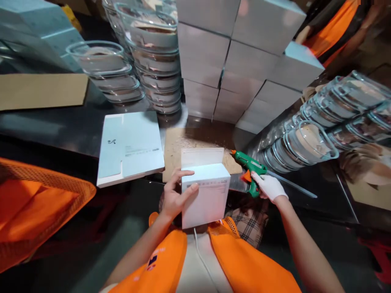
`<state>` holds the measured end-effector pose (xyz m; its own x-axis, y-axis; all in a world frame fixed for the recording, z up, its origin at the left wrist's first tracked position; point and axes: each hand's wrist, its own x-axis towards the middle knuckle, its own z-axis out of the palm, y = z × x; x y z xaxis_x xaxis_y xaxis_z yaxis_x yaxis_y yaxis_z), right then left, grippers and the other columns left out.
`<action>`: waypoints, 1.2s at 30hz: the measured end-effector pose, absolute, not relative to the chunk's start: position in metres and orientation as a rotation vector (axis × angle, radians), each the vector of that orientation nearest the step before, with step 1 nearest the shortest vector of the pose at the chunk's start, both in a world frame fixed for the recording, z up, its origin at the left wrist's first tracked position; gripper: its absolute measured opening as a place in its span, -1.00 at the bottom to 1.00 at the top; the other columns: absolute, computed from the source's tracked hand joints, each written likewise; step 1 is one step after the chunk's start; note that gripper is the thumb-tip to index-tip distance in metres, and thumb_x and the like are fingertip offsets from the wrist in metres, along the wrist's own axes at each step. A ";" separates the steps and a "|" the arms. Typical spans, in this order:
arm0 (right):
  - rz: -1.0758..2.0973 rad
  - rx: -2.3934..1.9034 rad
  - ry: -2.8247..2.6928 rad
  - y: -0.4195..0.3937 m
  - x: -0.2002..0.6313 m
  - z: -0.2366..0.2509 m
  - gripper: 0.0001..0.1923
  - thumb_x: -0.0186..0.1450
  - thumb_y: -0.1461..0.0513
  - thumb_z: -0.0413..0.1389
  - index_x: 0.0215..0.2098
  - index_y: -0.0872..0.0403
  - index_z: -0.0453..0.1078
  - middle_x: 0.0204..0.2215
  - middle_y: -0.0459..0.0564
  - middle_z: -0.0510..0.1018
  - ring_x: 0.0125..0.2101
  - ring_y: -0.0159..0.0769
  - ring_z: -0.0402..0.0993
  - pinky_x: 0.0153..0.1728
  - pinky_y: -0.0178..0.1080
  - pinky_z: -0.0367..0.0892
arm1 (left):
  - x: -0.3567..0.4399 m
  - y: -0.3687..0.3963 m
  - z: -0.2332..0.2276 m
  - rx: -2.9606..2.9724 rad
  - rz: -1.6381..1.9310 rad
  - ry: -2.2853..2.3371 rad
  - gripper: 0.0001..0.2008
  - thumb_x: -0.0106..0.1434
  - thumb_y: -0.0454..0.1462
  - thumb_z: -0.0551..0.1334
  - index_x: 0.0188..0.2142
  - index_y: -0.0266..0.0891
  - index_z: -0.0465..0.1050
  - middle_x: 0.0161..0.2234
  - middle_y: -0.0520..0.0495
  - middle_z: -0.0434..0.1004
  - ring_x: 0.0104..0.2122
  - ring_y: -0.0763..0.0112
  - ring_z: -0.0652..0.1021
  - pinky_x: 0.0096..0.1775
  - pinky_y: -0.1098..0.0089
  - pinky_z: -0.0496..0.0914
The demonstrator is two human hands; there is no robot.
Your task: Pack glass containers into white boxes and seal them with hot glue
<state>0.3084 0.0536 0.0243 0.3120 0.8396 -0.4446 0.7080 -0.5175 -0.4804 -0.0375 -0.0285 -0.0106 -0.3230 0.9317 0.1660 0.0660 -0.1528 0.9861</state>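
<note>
Box [205, 199] near centre, flat cartons [130, 147] to its left, glue gun [251, 169] to its right, board [179, 148] behind; stacked boxes [235, 61] far, bowl stacks [152, 53] far left.

My dark metal worktable [61, 126] carried flat cartons [130, 147] at near left, a scarred cardboard mat [180, 148], glass bowl stacks [152, 57] far left and white boxes [238, 61] behind.

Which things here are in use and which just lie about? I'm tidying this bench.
In use:
left hand holding the white box
right hand, gloved, on the green glue gun
cardboard pad under them

Lying about:
flat box blank
stacked glass bowls
wall of white boxes
cardboard sheet
</note>
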 end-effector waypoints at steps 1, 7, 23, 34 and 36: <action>0.836 -2.422 -1.507 0.052 0.304 0.030 -0.46 0.26 -0.12 0.30 -0.67 0.04 0.41 -0.68 0.03 0.47 -0.49 -0.15 0.53 -0.36 -0.18 0.35 | -0.036 -0.028 -0.009 1.178 1.543 1.390 -0.62 0.15 0.04 0.46 -0.20 -0.17 0.63 -0.18 -0.09 0.56 -0.20 0.25 0.58 -0.20 0.35 0.46; 1.095 -1.584 -1.380 0.035 0.235 0.053 -0.51 0.18 -0.11 0.36 -0.09 0.03 0.63 -0.10 0.07 0.73 -0.13 -0.11 0.63 -0.08 -0.15 0.50 | -0.021 -0.025 -0.004 1.208 1.473 1.207 -0.57 0.15 0.12 0.45 -0.22 -0.16 0.61 -0.24 -0.09 0.58 -0.25 0.23 0.58 -0.22 0.31 0.46; 1.195 -0.844 -2.070 0.032 0.233 0.051 -0.55 0.34 -0.07 0.33 0.10 -0.05 0.61 0.25 0.19 0.57 0.22 -0.07 0.55 0.23 0.01 0.43 | -0.020 -0.015 -0.011 1.196 1.520 1.028 -0.61 0.22 0.07 0.46 -0.30 -0.19 0.54 -0.10 -0.19 0.56 0.01 0.09 0.63 0.10 0.12 0.50; 1.013 -0.671 -2.144 0.021 0.229 0.032 -0.69 0.49 0.10 0.20 0.18 -0.16 0.55 0.31 0.08 0.50 0.23 -0.11 0.53 0.23 0.02 0.46 | -0.018 -0.024 -0.007 1.167 1.567 0.927 -0.78 0.27 -0.08 0.46 -0.29 -0.17 0.64 -0.18 -0.13 0.60 -0.05 0.17 0.65 0.17 0.09 0.50; 0.966 -0.734 -1.969 0.013 0.223 0.025 -0.69 0.47 0.02 0.22 0.15 -0.17 0.53 0.34 0.08 0.45 0.20 -0.07 0.56 0.19 0.04 0.49 | -0.015 -0.024 -0.005 1.090 1.591 0.959 -0.77 0.26 -0.07 0.47 -0.30 -0.17 0.63 -0.20 -0.12 0.60 -0.08 0.19 0.65 0.14 0.11 0.51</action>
